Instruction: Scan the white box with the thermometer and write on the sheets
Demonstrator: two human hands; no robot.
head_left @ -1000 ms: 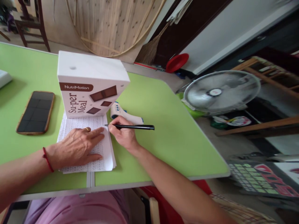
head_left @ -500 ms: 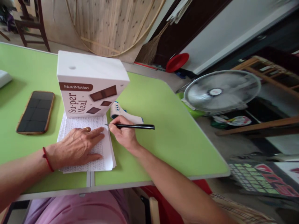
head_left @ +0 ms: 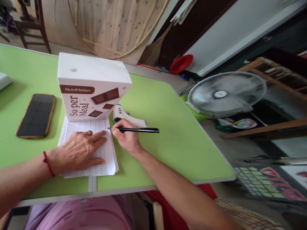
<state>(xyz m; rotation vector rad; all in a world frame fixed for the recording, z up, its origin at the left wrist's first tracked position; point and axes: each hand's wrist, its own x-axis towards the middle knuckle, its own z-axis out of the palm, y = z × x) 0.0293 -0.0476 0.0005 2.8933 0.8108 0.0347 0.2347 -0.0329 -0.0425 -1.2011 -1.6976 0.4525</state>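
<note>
My left hand (head_left: 80, 149) lies flat with fingers spread on a stack of white paper (head_left: 110, 164) covered in small handwriting. A ring and a red bracelet show on that hand and wrist. In my right hand (head_left: 127, 135) a black pen (head_left: 141, 130) is pinched, its tip at the right side of the top sheet. The white NutriMotion box (head_left: 94, 92) stands upright at the paper's far edge. Beyond my right hand lies a white and blue handheld thermometer (head_left: 128, 118), partly hidden by the fingers.
A smartphone (head_left: 36, 115) in a brown case lies left of the paper on the green table (head_left: 177, 143). At the left edge is part of a white object (head_left: 4, 80). A fan (head_left: 226, 93) stands beyond the table's right edge, with a red basin (head_left: 181, 64) behind.
Both hands, the pen and the paper look the same as before. Only the view has shifted very slightly.
</note>
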